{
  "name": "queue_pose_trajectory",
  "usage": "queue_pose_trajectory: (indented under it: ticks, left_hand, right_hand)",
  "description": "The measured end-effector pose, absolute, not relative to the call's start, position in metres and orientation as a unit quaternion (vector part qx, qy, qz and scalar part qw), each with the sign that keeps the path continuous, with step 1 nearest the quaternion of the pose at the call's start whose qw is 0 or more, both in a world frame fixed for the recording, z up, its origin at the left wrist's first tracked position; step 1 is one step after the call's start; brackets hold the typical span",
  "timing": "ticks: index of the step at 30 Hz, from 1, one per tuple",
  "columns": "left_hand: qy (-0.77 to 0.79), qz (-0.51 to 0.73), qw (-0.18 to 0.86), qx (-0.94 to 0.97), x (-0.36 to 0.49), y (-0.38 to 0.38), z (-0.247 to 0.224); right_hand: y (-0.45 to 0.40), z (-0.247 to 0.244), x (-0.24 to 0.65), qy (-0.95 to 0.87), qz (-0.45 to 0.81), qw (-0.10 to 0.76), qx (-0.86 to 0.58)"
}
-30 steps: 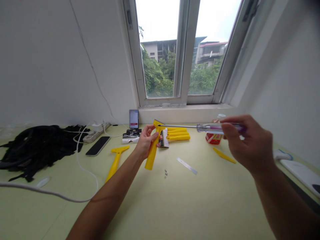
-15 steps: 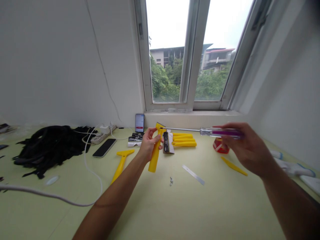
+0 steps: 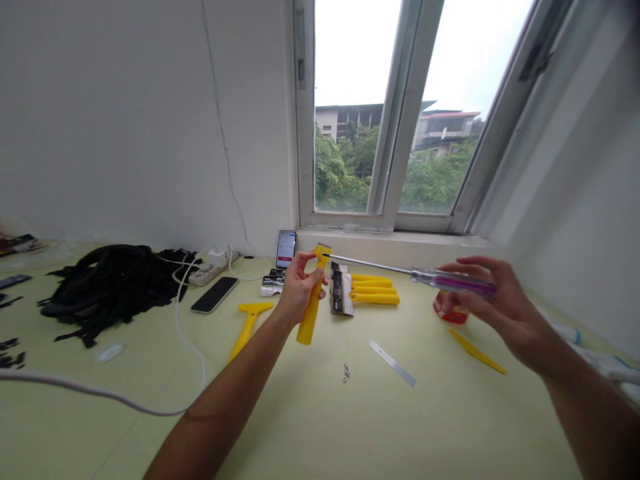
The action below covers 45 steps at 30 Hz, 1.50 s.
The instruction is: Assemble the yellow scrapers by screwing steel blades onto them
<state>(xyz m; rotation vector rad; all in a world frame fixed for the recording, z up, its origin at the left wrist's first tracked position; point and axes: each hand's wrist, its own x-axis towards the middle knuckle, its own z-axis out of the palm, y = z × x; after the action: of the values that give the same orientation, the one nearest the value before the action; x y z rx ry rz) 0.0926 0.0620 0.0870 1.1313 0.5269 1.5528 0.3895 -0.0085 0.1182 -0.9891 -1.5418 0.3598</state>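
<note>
Closed around the handle of a yellow scraper (image 3: 311,313), my left hand (image 3: 301,288) holds it upright with its head at the top. My right hand (image 3: 505,313) grips the clear and purple handle of a screwdriver (image 3: 455,280) between thumb and fingers. The screwdriver's long shaft points left, and its tip meets the scraper just below the head. Below on the table lie several small screws and nuts (image 3: 346,373) and a thin metal blade (image 3: 393,363). A second yellow scraper (image 3: 245,330) rests left of my left forearm, which partly covers it.
Several packaged yellow scrapers (image 3: 375,291) lie near the window wall. On the right are a red container (image 3: 453,310), a yellow strip (image 3: 477,352) and white gloves (image 3: 607,363). Leftward are a phone (image 3: 215,295), a power strip (image 3: 213,268), a white cable (image 3: 177,327) and black fabric (image 3: 120,280).
The view has shifted slightly, so the scene sits farther right. My right hand's fingers have loosened and spread on the screwdriver handle, which now slopes down to the right. The tip stays at the scraper.
</note>
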Motion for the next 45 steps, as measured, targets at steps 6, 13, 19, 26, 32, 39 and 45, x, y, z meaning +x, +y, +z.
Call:
queue_pose_trajectory:
  ticks: [6, 13, 19, 26, 32, 39, 45]
  left_hand:
    - [0.227, 0.652, 0.518, 0.504, 0.091, 0.061, 0.088]
    - [0.228, 0.643, 0.517, 0.517, 0.096, 0.062, 0.082]
    - [0.236, 0.646, 0.526, 0.501, 0.100, 0.061, 0.081]
    - [0.238, 0.643, 0.525, 0.504, 0.103, 0.062, 0.077]
    - [0.237, 0.643, 0.518, 0.512, 0.103, 0.065, 0.074]
    - [0.255, 0.638, 0.514, 0.513, 0.107, 0.063, 0.073]
    - [0.249, 0.648, 0.507, 0.511, 0.109, 0.063, 0.070]
  right_hand:
    - [-0.001, 0.116, 0.385, -0.597, 0.200, 0.648, -0.429]
    - [-0.003, 0.112, 0.383, -0.580, 0.140, 0.677, -0.431]
    - [-0.005, 0.117, 0.385, -0.625, 0.168, 0.652, -0.396]
    - [-0.007, 0.121, 0.382, -0.634, 0.177, 0.641, -0.395]
    - [-0.005, 0.119, 0.385, -0.622, 0.187, 0.615, -0.447]
    - [0.005, 0.110, 0.388, -0.579, 0.186, 0.648, -0.458]
    - [-0.002, 0.116, 0.384, -0.592, 0.173, 0.652, -0.442]
